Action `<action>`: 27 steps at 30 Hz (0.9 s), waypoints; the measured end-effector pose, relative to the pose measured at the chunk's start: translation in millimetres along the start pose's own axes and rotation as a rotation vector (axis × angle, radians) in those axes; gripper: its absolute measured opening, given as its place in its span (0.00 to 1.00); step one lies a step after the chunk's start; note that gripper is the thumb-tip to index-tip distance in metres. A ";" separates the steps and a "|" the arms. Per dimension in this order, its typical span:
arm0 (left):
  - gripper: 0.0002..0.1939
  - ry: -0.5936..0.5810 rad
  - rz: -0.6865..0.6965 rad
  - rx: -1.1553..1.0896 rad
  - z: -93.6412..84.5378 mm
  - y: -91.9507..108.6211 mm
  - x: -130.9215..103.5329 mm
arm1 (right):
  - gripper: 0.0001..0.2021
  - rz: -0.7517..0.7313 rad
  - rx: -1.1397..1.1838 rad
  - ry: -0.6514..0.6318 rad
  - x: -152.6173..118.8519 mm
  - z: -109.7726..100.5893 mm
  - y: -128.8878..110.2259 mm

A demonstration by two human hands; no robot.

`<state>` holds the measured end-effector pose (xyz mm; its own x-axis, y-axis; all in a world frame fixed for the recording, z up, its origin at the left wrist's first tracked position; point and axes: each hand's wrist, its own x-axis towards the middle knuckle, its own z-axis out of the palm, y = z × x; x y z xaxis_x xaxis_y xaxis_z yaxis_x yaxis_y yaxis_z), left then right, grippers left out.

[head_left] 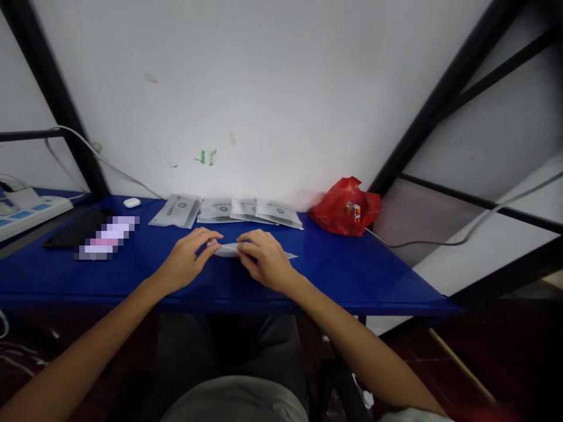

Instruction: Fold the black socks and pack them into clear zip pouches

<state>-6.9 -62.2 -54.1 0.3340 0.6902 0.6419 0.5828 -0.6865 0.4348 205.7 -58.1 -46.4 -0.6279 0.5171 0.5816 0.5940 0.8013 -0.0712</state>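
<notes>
Between my hands, just above the blue desk (343,264), is a flat whitish packet (227,251), seen nearly edge-on. My left hand (190,258) pinches its left end between thumb and fingers. My right hand (263,258) is closed on its middle and right part, covering much of it; a pale corner sticks out past the right fingers. Behind my hands, several similar white packets with dark printing (278,212) lie overlapping in a row by the wall. One more printed packet (176,211) lies at the left of that row.
A crumpled red plastic bag (345,208) sits at the back right. At the left are a small white case (132,203), a dark tablet-like device (73,228), a pixelated patch and a white power strip (35,214). White cables run along the wall; black metal posts flank the desk.
</notes>
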 end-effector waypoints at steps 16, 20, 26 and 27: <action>0.11 0.217 -0.251 -0.224 11.0 -5.0 -6.9 | 0.06 0.097 0.251 0.157 -8.1 3.3 7.2; 0.11 0.190 -0.210 -0.088 11.0 2.1 -8.3 | 0.05 0.087 0.247 0.111 -5.7 -1.5 6.8; 0.09 0.225 -0.075 0.004 14.6 24.4 -7.2 | 0.08 0.042 0.331 0.071 9.1 -10.3 -1.4; 0.09 0.227 -0.050 0.006 14.9 27.4 -6.8 | 0.07 0.034 0.353 0.058 11.3 -11.9 -2.2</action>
<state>17.9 -82.3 -56.0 0.1295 0.6535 0.7458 0.5989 -0.6509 0.4665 203.2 -57.6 -30.1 -0.5753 0.5355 0.6183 0.3971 0.8437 -0.3613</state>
